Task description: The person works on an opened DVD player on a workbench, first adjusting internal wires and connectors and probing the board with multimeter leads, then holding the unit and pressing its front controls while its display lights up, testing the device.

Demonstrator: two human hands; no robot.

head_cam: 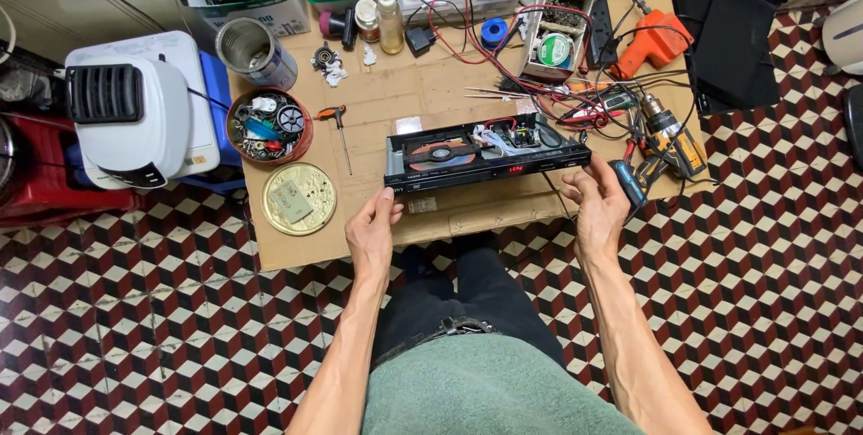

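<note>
A black disc player (485, 154) with its cover off lies on a cardboard-covered low table (422, 93). A red disc and a circuit board show inside, and a red display glows on its front. My left hand (374, 230) touches the player's front left corner with its fingertips. My right hand (597, 203) holds the front right corner, thumb against the front panel.
Left of the player lie a screwdriver (339, 129), a red bowl of small parts (268, 125), a gold round lid (298, 199) and a metal can (255, 51). Right of it are tangled wires, a cordless drill (670, 137), an orange tool (654, 42). A white appliance (139, 111) stands at left.
</note>
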